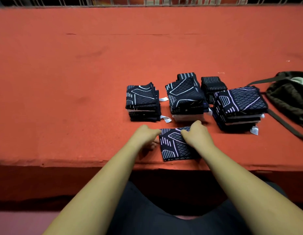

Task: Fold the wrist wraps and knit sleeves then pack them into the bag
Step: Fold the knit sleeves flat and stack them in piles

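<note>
The right hand's [196, 134] fingers are curled over the far edge of a folded knit sleeve [174, 149], thumb on top of the cloth, pinching that edge. The left hand's [144, 134] fingers are curled too, knuckles up, their tips against the sleeve's far left corner. Whether they pinch it or only touch it cannot be told. The sleeve, dark with pale line patterns, lies flat on the red table [79, 65] close to its near edge.

Just beyond the hands stand three piles of folded sleeves of the same kind: a left stack [142, 102], a middle stack [184, 97] and a right stack [240, 106], with white labels [166, 119] poking out at their sides. Behind, between the middle and right stacks, sit dark striped wrist wraps [212, 83]. At the far right lies an olive bag [288, 97], slumped, its strap [283, 122] trailing toward the near side
</note>
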{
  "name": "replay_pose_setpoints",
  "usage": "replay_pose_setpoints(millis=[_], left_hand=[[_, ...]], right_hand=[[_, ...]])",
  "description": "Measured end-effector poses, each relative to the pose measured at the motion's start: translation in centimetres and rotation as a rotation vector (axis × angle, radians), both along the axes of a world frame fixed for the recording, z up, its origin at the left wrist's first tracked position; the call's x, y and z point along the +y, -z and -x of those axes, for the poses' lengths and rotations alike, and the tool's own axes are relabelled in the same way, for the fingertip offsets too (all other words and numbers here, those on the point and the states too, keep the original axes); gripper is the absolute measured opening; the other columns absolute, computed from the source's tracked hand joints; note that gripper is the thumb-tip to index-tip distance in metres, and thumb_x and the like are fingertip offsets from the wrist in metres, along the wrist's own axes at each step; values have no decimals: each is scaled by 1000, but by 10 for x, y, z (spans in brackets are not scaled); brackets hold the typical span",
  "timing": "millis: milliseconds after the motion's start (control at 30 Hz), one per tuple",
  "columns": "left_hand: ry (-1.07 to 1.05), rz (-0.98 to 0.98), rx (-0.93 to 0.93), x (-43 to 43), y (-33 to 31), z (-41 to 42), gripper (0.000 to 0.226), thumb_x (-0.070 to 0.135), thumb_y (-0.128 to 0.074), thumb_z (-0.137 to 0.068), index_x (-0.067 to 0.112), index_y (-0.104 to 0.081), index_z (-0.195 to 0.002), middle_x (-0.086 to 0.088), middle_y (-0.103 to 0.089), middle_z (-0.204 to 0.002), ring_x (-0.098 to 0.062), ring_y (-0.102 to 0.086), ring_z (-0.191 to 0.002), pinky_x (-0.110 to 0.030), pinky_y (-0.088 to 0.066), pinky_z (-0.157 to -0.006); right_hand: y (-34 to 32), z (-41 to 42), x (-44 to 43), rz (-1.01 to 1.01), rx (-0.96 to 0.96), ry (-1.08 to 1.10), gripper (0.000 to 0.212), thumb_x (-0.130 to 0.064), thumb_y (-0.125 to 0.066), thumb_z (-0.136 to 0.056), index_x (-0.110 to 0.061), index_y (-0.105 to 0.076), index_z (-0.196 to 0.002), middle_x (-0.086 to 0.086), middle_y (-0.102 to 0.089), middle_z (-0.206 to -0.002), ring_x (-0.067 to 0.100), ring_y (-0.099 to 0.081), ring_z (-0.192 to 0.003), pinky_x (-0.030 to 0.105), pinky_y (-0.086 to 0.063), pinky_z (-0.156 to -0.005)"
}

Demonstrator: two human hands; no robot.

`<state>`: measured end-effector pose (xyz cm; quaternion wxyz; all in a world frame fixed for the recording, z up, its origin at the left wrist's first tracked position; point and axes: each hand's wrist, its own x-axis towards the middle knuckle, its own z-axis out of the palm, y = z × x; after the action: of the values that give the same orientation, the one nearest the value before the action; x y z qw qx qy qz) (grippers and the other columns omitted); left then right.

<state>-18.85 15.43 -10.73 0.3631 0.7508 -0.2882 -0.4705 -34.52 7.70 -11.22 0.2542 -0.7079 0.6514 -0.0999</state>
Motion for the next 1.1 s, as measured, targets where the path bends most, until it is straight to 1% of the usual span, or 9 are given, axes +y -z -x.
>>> replay_pose_setpoints(millis=[133,200,367,533,633,767,867,967,1100], left_hand=[[41,79,66,5,1,12,13,15,-67,-91,2,-66,-92,-19,-72,-93,-24,-62,-66,-27,-50,-62],[24,192,197,10,1,13,7,8,-64,-91,6,-70,-94,-18,-74,-97,-24,-66,-74,-32,-54,-74],[-118,505,400,30,-26,-14,16,9,-54,-96,15,-65,-106,-6,-75,-95,-18,-71,-82,-31,-59,-75],[-205,570,214,26,-60,-58,14,17,-60,-96,13,-65,-109,-9,-75,-92,-20,-70,-78,-37,-58,-78],[-259,545,104,6,-81,-84,6,16,-63,-95,12,-64,-90,-5,-71,-74,-15,-66,-61,-29,-56,-64],[-286,441,-19,-28,-87,-115,10,16,-66,-93,12,-60,-85,-7,-66,-73,-15,-62,-56,-26,-51,-58],[-310,403,-83,-50,-87,-127,18,8,-59,-90,12,-53,-74,2,-58,-51,-11,-56,-44,-17,-43,-44],[-256,382,-176,-64,-76,-134,20,9,-58,-80,15,-46,-65,-4,-48,-56,-18,-52,-49,-23,-44,-52],[-235,299,-441,-75,-47,-141,9,12,-61,-80,15,-53,-83,-8,-57,-81,-21,-51,-73,-31,-40,-68]], right_hand=[[-1,-7,3,-62,-203,-9,25,-19,-65,-88,-9,-50,-70,17,-67,-98,34,-62,-90,36,-48,-75],[-3,-9,7,-75,-350,-25,16,-19,-67,-86,-6,-62,-79,12,-69,-93,30,-66,-90,35,-51,-76],[-32,-24,23,-28,-704,-167,21,-27,-69,-83,-7,-70,-89,3,-74,-89,23,-70,-86,39,-55,-83],[-71,-63,22,52,-831,-234,20,-25,-67,-89,-14,-55,-78,0,-62,-73,13,-57,-67,30,-43,-65],[-86,-94,2,131,-811,-184,21,-26,-70,-87,-11,-55,-90,1,-64,-82,19,-63,-80,33,-49,-73],[-100,-126,-34,159,-722,-140,30,-28,-72,-86,-16,-46,-81,-2,-50,-80,22,-53,-86,38,-45,-79],[-101,-146,-62,97,-636,-84,29,-25,-69,-89,-11,-44,-88,5,-48,-87,26,-46,-83,34,-41,-63],[-92,-156,-78,74,-544,-46,10,-11,-55,-90,-5,-49,-95,10,-48,-89,27,-41,-82,30,-33,-53],[-71,-156,-77,66,-392,-93,23,-4,-48,-92,1,-46,-115,10,-51,-93,27,-45,-84,27,-35,-56]])
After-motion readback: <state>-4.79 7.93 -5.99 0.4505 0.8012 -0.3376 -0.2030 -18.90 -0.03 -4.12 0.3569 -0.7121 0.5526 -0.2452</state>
